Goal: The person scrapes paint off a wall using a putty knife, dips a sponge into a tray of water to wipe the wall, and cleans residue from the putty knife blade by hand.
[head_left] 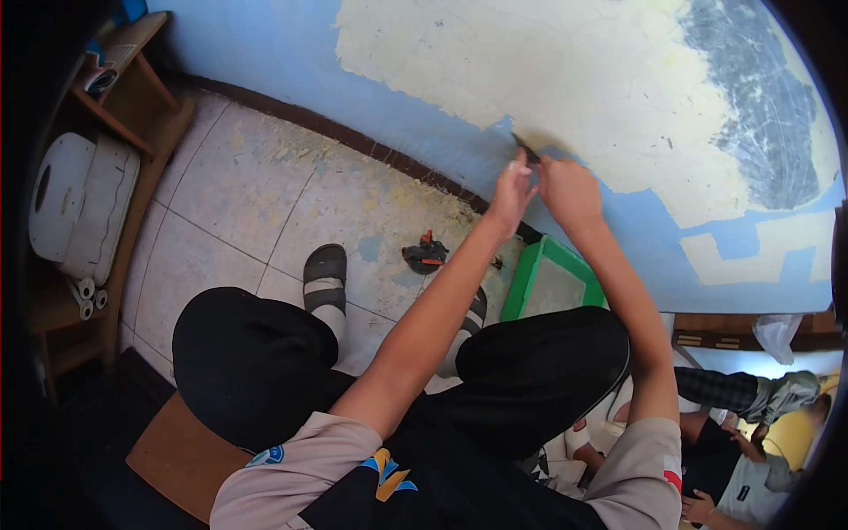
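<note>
gripping a dark blade, the right hand is closed on its near end, while the blade's tip meets the ragged paint edge on the blue-and-cream wall. the left hand is just beside the blade, fingers partly bent; i cannot tell whether they touch it. below the blade, a green tray sits on the tiled floor. below and left of the blade lies a dark object with orange parts. well left of the blade, a white appliance rests on a wooden shelf.
</note>
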`<state>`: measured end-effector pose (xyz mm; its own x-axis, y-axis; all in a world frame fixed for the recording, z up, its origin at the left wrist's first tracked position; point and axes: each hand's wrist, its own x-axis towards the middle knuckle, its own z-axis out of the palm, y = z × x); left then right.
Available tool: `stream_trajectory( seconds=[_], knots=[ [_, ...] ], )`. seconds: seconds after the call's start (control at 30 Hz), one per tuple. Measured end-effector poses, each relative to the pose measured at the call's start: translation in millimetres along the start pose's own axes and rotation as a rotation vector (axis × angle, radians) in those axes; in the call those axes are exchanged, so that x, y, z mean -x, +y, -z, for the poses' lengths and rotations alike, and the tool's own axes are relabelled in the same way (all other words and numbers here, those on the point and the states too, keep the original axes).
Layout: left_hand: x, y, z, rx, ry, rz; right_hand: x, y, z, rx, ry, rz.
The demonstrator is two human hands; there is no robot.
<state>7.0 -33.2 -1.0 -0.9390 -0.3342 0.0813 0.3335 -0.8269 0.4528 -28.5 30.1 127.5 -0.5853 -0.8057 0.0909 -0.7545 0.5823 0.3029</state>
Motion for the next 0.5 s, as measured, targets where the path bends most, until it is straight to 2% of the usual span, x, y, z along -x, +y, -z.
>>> stream_trajectory(
  seconds=[0.1, 0.17, 0.37, 0.43, 0.5],
  knots=[
    [4, 15, -22, 0.004, -0.034, 0.021, -4, -5, 2, 0.018, -0.011, -0.037],
    [6, 16, -12, -0.011, -0.014, 0.007, -7, -5, -6, 0.044, -0.012, -0.055],
    [6, 24, -21, -0.021, -0.060, -0.015, -10, -4, 1, 0.018, -0.005, 0.027],
    [5, 15, -25, -0.022, -0.006, 0.021, -8, -7, 6, 0.071, -0.014, -0.070],
    [4, 14, -21, -0.038, -0.011, 0.019, -12, -2, -3, 0.068, -0.017, -0.049]
  ],
)
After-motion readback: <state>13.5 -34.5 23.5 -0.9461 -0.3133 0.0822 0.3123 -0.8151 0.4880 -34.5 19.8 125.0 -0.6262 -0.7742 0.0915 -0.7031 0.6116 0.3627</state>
